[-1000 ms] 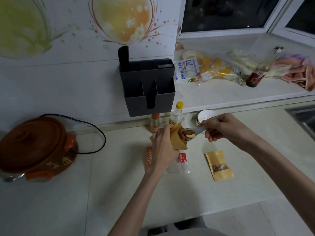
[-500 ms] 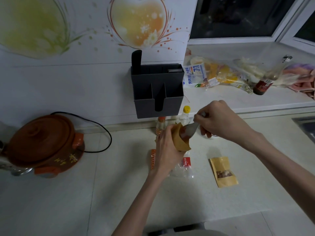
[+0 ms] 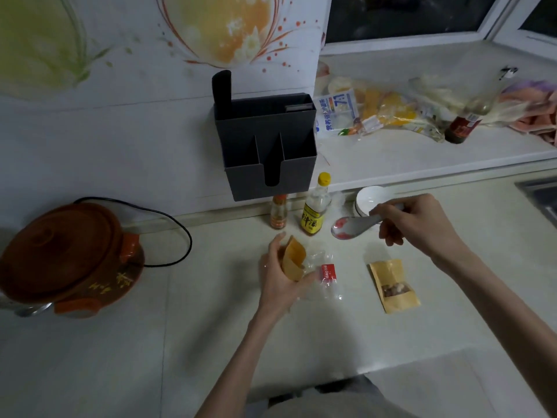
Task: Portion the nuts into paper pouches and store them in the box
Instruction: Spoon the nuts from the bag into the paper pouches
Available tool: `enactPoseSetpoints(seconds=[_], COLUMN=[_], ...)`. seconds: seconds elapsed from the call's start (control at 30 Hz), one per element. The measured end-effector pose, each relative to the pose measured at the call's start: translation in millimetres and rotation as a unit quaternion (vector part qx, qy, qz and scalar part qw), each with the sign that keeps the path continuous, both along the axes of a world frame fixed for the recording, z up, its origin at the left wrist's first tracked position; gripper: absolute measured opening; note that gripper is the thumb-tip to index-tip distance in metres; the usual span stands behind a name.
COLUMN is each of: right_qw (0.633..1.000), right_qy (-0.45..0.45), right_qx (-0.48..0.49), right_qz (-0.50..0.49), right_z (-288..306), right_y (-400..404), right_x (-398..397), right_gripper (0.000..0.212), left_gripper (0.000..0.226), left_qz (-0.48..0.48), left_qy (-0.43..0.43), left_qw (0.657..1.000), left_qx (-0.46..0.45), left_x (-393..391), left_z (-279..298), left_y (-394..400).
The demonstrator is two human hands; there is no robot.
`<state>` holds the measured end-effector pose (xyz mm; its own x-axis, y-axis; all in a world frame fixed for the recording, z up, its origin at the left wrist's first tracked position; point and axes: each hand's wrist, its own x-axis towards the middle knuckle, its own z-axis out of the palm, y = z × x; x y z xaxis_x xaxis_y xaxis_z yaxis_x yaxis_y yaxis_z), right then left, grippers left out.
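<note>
Fingers (image 3: 278, 245) of left hand (image 3: 281, 279) wrapped round an open paper pouch (image 3: 294, 263), held upright just above the tabletop (image 3: 211, 327). Right hand (image 3: 422, 224) pinching a spoon (image 3: 351, 228) by the handle — bowl empty, right of that pouch, apart from it. Filled pouch (image 3: 393, 286) flat on the tabletop further right, nuts (image 3: 395, 289) showing through its window. Dark box (image 3: 266, 149) on the wall behind — clear wrapper (image 3: 324, 280) just beside the held pouch.

A home kitchen: tiled counter (image 3: 211, 342), clay cooker (image 3: 69, 254), condiment bottles (image 3: 315, 206), sink edge (image 3: 539, 194).
</note>
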<state>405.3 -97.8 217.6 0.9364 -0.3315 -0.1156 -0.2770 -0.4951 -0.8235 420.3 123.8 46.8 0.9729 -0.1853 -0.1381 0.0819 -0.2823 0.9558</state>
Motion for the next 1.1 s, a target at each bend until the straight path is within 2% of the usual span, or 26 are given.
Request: enactPoseSetpoints(seconds=[0.07, 0.17, 0.4, 0.5, 0.67, 0.9, 1.0, 1.1], right_qw=[1.0, 0.999, 0.998, 0.993, 0.979, 0.97, 0.971, 0.977], right_qy=[0.004, 0.01, 0.056, 0.104, 0.192, 0.183, 0.174, 0.168], right_qx=[0.017, 0.014, -0.018, -0.056, -0.04, -0.114, -0.103, -0.047], right_qz=[-0.022, -0.039, -0.039, -0.018, 0.053, 0.11, 0.124, 0.126], right_z=[-8.2, -24.8, -83.7, -121.9, -199.7, -245.9, -252.5, -257.5], right_y=[-11.1, -24.9, -58.9, -69.4, -74.8, -71.0, -69.6, -67.0], right_x=[-5.5, -11.0, -22.6, -15.8, -5.4, 20.8, 33.6, 42.7], right_gripper=[0.025, 0.023, 0.024, 0.027, 0.03, 0.03, 0.029, 0.029], left_gripper=[0.101, 0.076, 0.072, 0.077, 0.053, 0.053, 0.042, 0.034], left_qz=[-0.034, -0.028, 0.052, 0.071, 0.156, 0.205, 0.207, 0.206], left_qy=[-0.027, -0.051, 0.072, 0.145, 0.21, 0.188, 0.207, 0.226], left_qw=[0.999, 0.998, 0.996, 0.987, 0.962, 0.954, 0.947, 0.948], left_qx=[-0.008, 0.007, 0.006, 0.005, 0.078, 0.114, 0.128, 0.091], left_x=[6.6, 14.1, 22.5, 23.9, 24.2, 30.1, 35.8, 42.6], left_z=[4.7, 2.2, -28.8, -52.8, -80.5, -93.1, -99.8, -104.1], left_y=[-5.2, -15.6, -32.8, -30.8, -11.4, -5.3, -11.2, -21.6])
